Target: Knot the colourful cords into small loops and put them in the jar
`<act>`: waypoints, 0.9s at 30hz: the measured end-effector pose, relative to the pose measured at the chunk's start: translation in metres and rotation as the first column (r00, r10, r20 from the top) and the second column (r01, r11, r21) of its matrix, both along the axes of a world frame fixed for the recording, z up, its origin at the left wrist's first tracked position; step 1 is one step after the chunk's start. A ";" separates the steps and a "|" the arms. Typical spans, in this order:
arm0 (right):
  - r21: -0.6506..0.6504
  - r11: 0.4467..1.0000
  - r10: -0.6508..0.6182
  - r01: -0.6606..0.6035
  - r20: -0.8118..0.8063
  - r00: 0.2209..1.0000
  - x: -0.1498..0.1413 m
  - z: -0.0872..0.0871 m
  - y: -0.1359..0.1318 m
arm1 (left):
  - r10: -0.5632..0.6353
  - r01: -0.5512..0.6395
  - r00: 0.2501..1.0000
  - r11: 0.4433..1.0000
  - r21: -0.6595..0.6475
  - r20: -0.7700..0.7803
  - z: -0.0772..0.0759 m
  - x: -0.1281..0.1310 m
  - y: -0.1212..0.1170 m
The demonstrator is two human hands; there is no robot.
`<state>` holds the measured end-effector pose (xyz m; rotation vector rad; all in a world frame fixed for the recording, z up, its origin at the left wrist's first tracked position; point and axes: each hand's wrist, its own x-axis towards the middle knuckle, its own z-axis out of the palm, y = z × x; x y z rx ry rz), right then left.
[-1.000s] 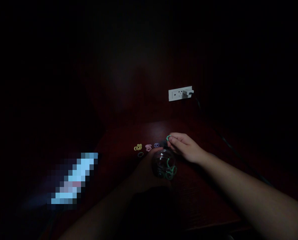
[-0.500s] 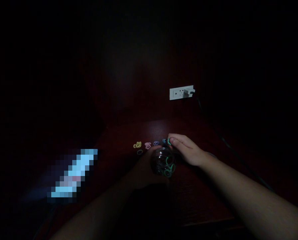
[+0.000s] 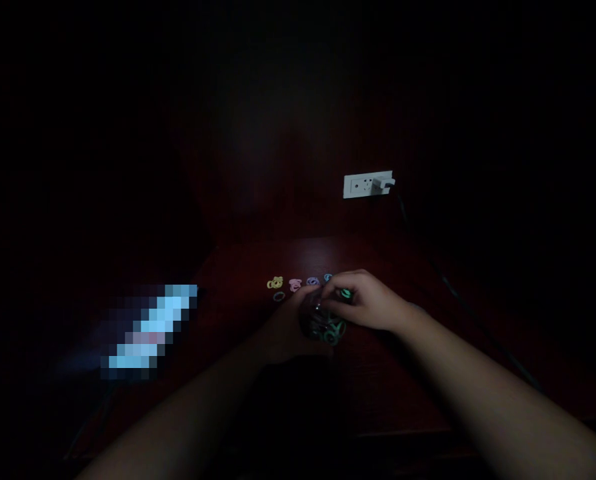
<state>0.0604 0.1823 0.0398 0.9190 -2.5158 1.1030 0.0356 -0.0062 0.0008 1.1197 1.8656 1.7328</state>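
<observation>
My left hand (image 3: 285, 337) is wrapped round a clear jar (image 3: 312, 319), which holds several green hair ties (image 3: 334, 332). My right hand (image 3: 371, 300) is over the jar's mouth, with thumb and forefinger curved and apart; nothing shows between them, though the fingertips are dim. Beyond the hands, small hair ties lie in a row of colour groups: yellow (image 3: 276, 283), pink (image 3: 295, 285), purple (image 3: 313, 282) and blue (image 3: 328, 277). A green bunch (image 3: 347, 293) shows through the gap in my right hand. One dark ring (image 3: 279, 297) lies apart, in front of the yellow group.
The room is very dark around a reddish-brown table (image 3: 393, 407). To the left glows a pixelated bright screen (image 3: 153, 333). A white wall socket (image 3: 361, 185) holds a plug (image 3: 384, 183), and a dark cable (image 3: 451, 287) runs down the right side.
My right hand has moved from the green hair ties beyond the jar back to the jar's mouth. The green bunch now lies behind its fingers. My left hand still holds the jar.
</observation>
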 end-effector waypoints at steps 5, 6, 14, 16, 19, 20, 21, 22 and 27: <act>-0.155 0.987 -0.035 0.039 0.029 0.999 0.003 0.001 0.000 | 0.013 -0.013 1.000 1.000 -0.007 -0.028 -0.002 0.001 0.000; -0.204 0.978 -0.029 0.035 0.033 0.999 0.002 0.001 0.000 | 0.018 -0.018 0.999 1.000 -0.015 -0.038 -0.003 0.001 -0.001; -0.373 0.905 -0.212 0.202 0.016 0.977 -0.013 -0.015 0.005 | 0.030 -0.031 0.999 0.999 -0.019 -0.045 -0.009 0.000 -0.002; -0.350 0.910 -0.231 0.222 0.017 0.973 -0.016 -0.019 0.005 | 0.035 -0.036 0.998 0.999 -0.015 -0.048 -0.009 0.001 -0.002; -0.315 0.921 -0.245 0.229 -0.011 0.970 -0.018 -0.024 0.004 | 0.079 -0.081 0.993 0.996 -0.029 -0.085 -0.009 0.003 -0.001; -0.309 0.923 -0.247 0.231 -0.012 0.969 -0.017 -0.025 0.004 | 0.105 -0.110 0.988 0.993 -0.038 -0.110 -0.008 0.004 -0.001; -0.304 0.922 -0.254 0.240 -0.007 0.967 -0.015 -0.027 0.004 | 0.126 -0.134 0.983 0.990 -0.049 -0.132 -0.008 0.005 -0.001; -0.303 0.919 -0.264 0.252 0.002 0.965 -0.013 -0.030 0.005 | 0.137 -0.147 0.980 0.987 -0.060 -0.146 -0.008 0.006 -0.001; -0.331 0.887 -0.306 0.322 0.100 0.947 0.011 -0.048 0.007 | 0.120 -0.139 0.975 0.986 -0.093 -0.187 -0.010 0.007 -0.001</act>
